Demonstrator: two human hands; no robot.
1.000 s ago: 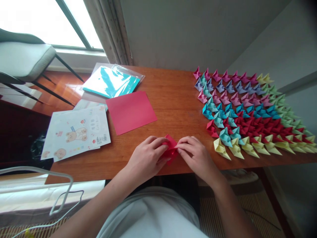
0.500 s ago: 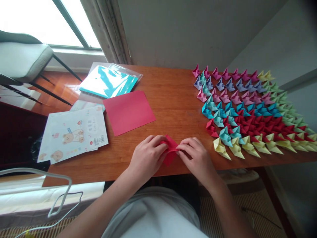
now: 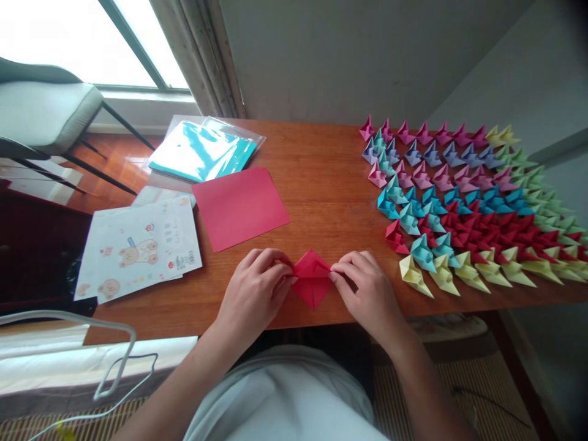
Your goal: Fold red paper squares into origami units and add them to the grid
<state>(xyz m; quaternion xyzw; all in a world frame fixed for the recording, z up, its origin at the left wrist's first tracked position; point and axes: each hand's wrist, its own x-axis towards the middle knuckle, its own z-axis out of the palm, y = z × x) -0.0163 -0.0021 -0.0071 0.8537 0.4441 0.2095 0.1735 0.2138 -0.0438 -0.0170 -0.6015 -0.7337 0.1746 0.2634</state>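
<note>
The left hand [image 3: 257, 285] and right hand [image 3: 365, 283] each pinch a side corner of the folded red paper [image 3: 313, 283], between them at the near edge of the surface [image 3: 331, 184]. It should handle as light and thin, firmer along creases yet easily crumpled, so light fingertip holds at the corners suit it. Farther left lies flat red paper [image 3: 241, 209]; right, rows of folded paper pieces [image 3: 468, 230].

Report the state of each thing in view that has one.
Red folded-paper diamond, creased, pinched at side corners
Left hand, gripping left corner
Right hand, gripping right corner
Red rectangular paper, flat, unfolded
Glossy teal packet, lying flat
White bear-printed sheets, overlapping
Multicoloured pointed paper figures, folded, in rows
Grey fabric curtain, drawn aside
</note>
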